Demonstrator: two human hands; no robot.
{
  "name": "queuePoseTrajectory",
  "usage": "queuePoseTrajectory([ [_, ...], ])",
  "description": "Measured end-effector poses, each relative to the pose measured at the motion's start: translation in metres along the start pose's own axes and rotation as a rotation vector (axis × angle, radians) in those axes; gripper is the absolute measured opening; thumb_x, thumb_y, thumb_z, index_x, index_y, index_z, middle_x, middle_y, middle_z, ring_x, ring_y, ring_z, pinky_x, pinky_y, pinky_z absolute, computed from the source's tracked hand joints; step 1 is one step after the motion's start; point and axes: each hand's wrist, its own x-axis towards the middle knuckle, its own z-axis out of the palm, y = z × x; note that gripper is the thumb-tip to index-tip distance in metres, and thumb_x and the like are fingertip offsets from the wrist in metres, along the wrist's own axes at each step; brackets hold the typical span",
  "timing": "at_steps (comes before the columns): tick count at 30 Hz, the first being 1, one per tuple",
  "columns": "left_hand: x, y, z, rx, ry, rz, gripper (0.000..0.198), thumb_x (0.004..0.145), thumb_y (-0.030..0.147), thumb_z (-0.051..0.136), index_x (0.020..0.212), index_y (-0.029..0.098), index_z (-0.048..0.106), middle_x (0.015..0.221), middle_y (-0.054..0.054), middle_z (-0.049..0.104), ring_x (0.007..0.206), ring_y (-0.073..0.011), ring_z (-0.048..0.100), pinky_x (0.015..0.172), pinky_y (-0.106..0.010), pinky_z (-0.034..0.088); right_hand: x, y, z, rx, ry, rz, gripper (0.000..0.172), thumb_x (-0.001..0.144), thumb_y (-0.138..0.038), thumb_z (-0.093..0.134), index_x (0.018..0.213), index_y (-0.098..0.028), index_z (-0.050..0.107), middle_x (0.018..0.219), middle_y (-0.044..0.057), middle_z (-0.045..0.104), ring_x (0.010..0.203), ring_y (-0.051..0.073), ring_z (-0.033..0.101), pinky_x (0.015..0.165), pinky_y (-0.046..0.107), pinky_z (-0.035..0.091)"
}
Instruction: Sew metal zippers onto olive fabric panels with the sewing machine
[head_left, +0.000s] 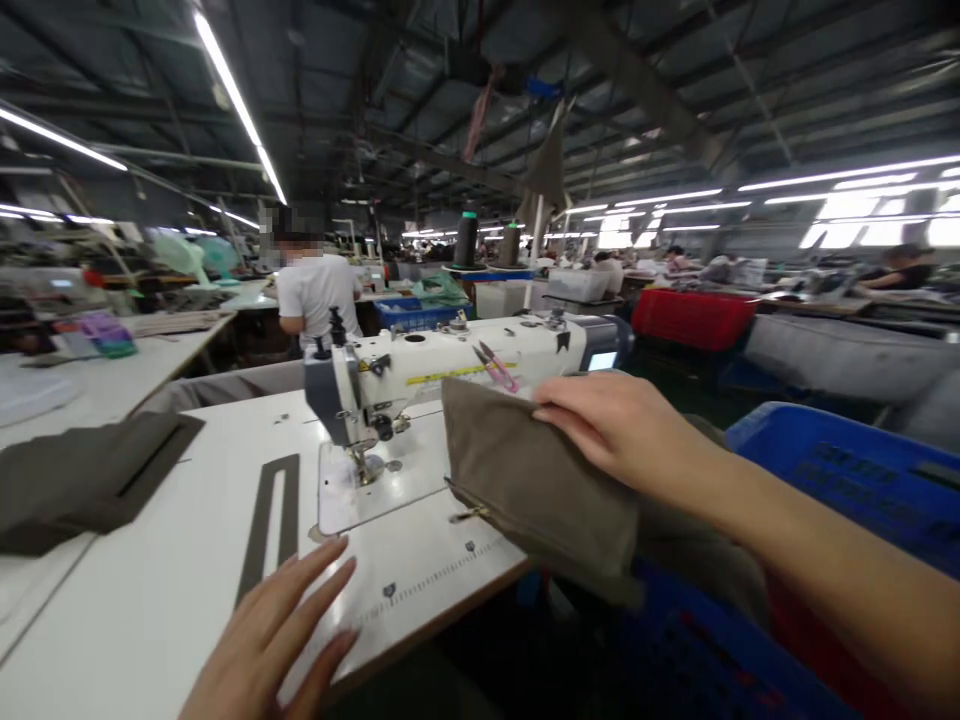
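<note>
My right hand [600,420] pinches the upper edge of an olive-brown fabric piece [525,460], which hangs over the right end of the sewing table. A zipper with a metal pull [469,514] shows along its lower left edge. My left hand [281,630] is open, fingers spread, low over the table beside a dark fabric strip with a long slot [262,520]. Behind them stands a white sewing machine [450,350], with its needle area [365,465] to the left of the held fabric. Pink-handled thread snips [496,368] rest against the machine arm.
A stack of dark fabric pieces [82,480] lies at the table's left. Blue plastic crates [840,480] stand close on the right, under my right arm. A person in a white shirt [319,295] is beyond the machine. Thread cones [466,242] stand behind it.
</note>
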Motion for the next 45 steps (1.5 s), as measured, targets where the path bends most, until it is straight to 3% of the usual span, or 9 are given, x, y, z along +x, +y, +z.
queuePoseTrajectory([
  [8,0.005,0.015,-0.014,-0.045,-0.034,-0.165,0.026,0.088,0.023,0.041,0.11,0.024,0.056,0.112,-0.008,0.06,0.099,-0.0212,0.059,0.081,-0.033,0.051,0.029,-0.03,0.163,0.388,-0.214,0.105,0.01,0.081,-0.014,0.051,0.074,-0.017,0.057,0.079,0.005,0.056,0.081,0.018,0.054,0.073,0.028,0.041],
  [11,0.012,0.005,-0.016,-0.073,-0.061,-0.099,0.028,0.087,0.012,0.037,0.098,0.021,0.061,0.099,-0.008,0.063,0.09,-0.02,0.059,0.075,-0.033,0.049,0.022,-0.034,0.194,0.44,-0.235,0.103,0.01,0.082,-0.015,0.049,0.075,-0.017,0.057,0.077,0.004,0.055,0.079,0.018,0.054,0.072,0.028,0.041],
  [23,0.081,0.012,0.042,-0.065,-0.485,0.381,0.016,0.087,0.013,0.045,0.076,0.016,0.056,0.08,-0.005,0.059,0.075,-0.0176,0.054,0.071,-0.031,0.04,0.02,-0.03,0.195,0.721,-0.276,0.306,0.016,0.081,-0.029,0.05,0.076,-0.016,0.058,0.077,0.007,0.061,0.077,0.021,0.056,0.073,0.033,0.042],
  [28,0.094,0.013,0.016,-0.384,-0.241,-0.198,0.015,0.089,0.019,0.036,0.084,0.019,0.051,0.068,0.0,0.056,0.062,-0.0147,0.052,0.057,-0.024,0.038,0.02,-0.01,0.145,1.038,-0.341,0.356,0.068,0.088,-0.059,0.011,0.09,-0.014,0.062,0.076,0.009,0.066,0.071,0.02,0.062,0.064,0.032,0.047],
  [32,0.11,0.028,0.001,-0.753,-0.029,-0.564,0.016,0.087,0.029,0.041,0.078,0.019,0.048,0.057,0.004,0.047,0.052,-0.0119,0.047,0.049,-0.021,0.035,0.01,-0.012,0.098,1.495,-0.052,0.498,0.097,0.072,-0.076,-0.008,0.099,-0.014,0.061,0.085,0.015,0.066,0.087,0.028,0.061,0.073,0.041,0.046],
  [35,0.103,0.036,0.013,-0.917,0.013,-0.752,0.016,0.083,0.033,0.046,0.077,0.018,0.049,0.056,0.004,0.048,0.053,-0.0117,0.05,0.049,-0.02,0.037,0.001,-0.025,0.095,1.443,-0.039,0.571,0.078,0.069,-0.079,0.029,0.104,-0.017,0.059,0.093,0.012,0.066,0.092,0.029,0.06,0.078,0.042,0.046],
  [39,0.066,0.027,0.042,-0.985,-0.141,-1.059,0.02,0.081,0.037,0.048,0.079,0.017,0.047,0.052,0.006,0.046,0.045,-0.011,0.049,0.043,-0.02,0.039,-0.006,-0.039,0.138,0.909,-0.109,0.593,0.036,0.072,-0.043,0.056,0.095,-0.015,0.061,0.098,0.011,0.067,0.092,0.027,0.06,0.082,0.038,0.046],
  [42,0.043,0.013,0.041,-0.949,-0.202,-1.08,0.026,0.078,0.034,0.053,0.095,0.015,0.047,0.068,-0.001,0.058,0.05,-0.0148,0.056,0.044,-0.028,0.047,-0.009,-0.043,0.172,0.812,-0.161,0.559,0.026,0.074,-0.032,0.051,0.089,-0.014,0.062,0.093,0.012,0.067,0.089,0.028,0.061,0.08,0.039,0.046],
  [45,0.041,-0.004,0.024,-0.628,-0.292,-0.684,0.056,0.072,0.032,0.063,0.122,0.019,0.04,0.122,-0.014,0.052,0.1,-0.0266,0.057,0.082,-0.047,0.047,-0.01,-0.046,0.186,0.779,-0.174,0.54,0.023,0.076,-0.029,0.051,0.09,-0.015,0.062,0.094,0.013,0.067,0.09,0.028,0.061,0.082,0.041,0.044],
])
